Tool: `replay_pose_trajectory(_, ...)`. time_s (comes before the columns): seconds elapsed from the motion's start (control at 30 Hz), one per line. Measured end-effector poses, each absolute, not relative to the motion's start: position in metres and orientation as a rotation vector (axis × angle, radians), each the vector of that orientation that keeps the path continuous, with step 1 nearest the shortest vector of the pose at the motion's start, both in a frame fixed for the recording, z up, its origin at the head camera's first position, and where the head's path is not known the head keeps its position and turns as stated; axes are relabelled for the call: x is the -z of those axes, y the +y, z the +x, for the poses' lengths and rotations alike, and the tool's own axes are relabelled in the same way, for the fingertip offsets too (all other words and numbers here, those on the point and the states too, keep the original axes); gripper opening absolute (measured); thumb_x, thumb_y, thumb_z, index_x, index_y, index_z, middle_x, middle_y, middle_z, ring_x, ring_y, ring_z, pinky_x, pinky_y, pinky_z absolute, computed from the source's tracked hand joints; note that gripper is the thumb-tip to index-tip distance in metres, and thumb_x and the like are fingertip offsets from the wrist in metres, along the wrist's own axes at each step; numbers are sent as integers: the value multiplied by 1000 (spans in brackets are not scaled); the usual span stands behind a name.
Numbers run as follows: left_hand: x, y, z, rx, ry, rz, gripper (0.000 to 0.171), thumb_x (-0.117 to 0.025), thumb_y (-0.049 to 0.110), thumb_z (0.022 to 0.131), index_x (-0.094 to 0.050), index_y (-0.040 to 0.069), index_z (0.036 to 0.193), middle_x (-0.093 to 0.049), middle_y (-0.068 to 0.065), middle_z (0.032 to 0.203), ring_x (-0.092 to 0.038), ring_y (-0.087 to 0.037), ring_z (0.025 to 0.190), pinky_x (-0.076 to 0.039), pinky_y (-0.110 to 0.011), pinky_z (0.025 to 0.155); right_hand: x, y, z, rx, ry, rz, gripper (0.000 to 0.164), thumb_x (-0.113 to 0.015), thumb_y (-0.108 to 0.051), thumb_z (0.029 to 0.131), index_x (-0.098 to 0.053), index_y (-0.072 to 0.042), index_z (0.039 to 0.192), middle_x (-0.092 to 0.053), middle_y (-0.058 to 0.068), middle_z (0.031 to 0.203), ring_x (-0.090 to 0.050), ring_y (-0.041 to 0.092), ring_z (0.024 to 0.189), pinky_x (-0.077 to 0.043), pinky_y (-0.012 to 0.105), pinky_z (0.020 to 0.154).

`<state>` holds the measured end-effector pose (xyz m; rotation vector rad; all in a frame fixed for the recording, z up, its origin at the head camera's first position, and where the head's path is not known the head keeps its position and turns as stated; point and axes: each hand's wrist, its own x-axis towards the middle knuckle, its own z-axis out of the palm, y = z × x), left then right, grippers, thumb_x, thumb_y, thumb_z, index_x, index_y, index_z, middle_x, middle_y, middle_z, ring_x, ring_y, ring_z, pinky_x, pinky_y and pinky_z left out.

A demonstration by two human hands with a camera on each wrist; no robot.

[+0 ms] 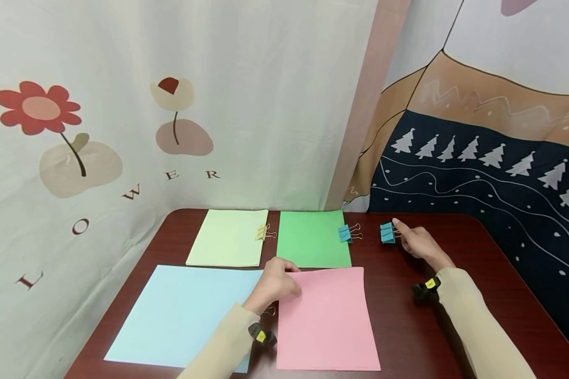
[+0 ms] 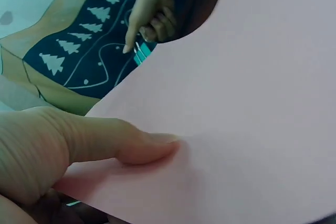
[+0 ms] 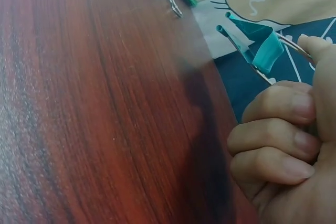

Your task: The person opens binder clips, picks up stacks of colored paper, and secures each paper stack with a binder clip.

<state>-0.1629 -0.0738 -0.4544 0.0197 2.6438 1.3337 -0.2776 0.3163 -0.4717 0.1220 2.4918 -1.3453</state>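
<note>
My left hand [image 1: 276, 284] grips the left edge of a stack of pink paper [image 1: 327, 321], its thumb lying on top in the left wrist view. The fingers beneath the sheets are mostly hidden. To the right, my right hand [image 1: 422, 245] holds a blue binder clip [image 1: 387, 233] above the table. In the right wrist view its wire handles are pinched between thumb and index finger, and the clip's mouth [image 3: 252, 43] gapes with nothing in it. The other fingers [image 3: 273, 140] are curled into the palm.
Light blue paper [image 1: 185, 310] lies at left, a wire clip handle [image 1: 269, 311] showing at its right edge. Behind are pale green paper [image 1: 229, 237] with a yellow binder clip [image 1: 261, 232] and green paper [image 1: 310, 239] with another blue binder clip [image 1: 345, 233]. Curtains stand behind the brown table [image 1: 403, 326].
</note>
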Motion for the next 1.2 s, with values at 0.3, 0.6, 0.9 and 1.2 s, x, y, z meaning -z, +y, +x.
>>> replay_pose_trajectory(0.3, 458, -75, -158, -1683, 2390, 26, 24, -78, -2, 71, -80, 4, 95, -78, -6, 93, -59, -13, 79, -51, -28, 72, 471, 318, -272, 1452, 2463, 73, 71, -41, -79, 94, -31, -19, 57, -30, -5, 52, -24, 11, 45, -25, 28, 42)
replay_pose_trajectory(0.6, 461, -78, -155, -1816, 2264, 81, 25, -77, 6, 83, -78, 5, 107, -78, -5, 99, -63, -9, 83, -52, -26, 74, 470, 321, -267, 1497, 2470, 35, 70, -39, -78, 96, -31, -19, 58, -29, -5, 53, -24, 10, 45, -25, 28, 41)
replay_pose_trajectory(0.9, 460, -78, -154, -1952, 2240, 71, 25, -72, 9, 91, -69, 3, 115, -75, -13, 106, -65, -15, 79, -57, -33, 68, 463, 320, -255, 1567, 2469, -47, 69, -37, -71, 101, -29, -17, 58, -28, -6, 52, -22, 9, 43, -23, 30, 40)
replay_pose_trajectory(1.2, 447, -88, -163, -2026, 2253, 4, 29, -70, 7, 93, -67, 6, 122, -73, -13, 117, -67, -17, 90, -57, -32, 78, 457, 321, -249, 1609, 2475, -101, 69, -35, -70, 102, -27, -16, 59, -27, -5, 53, -21, 10, 43, -24, 32, 39)
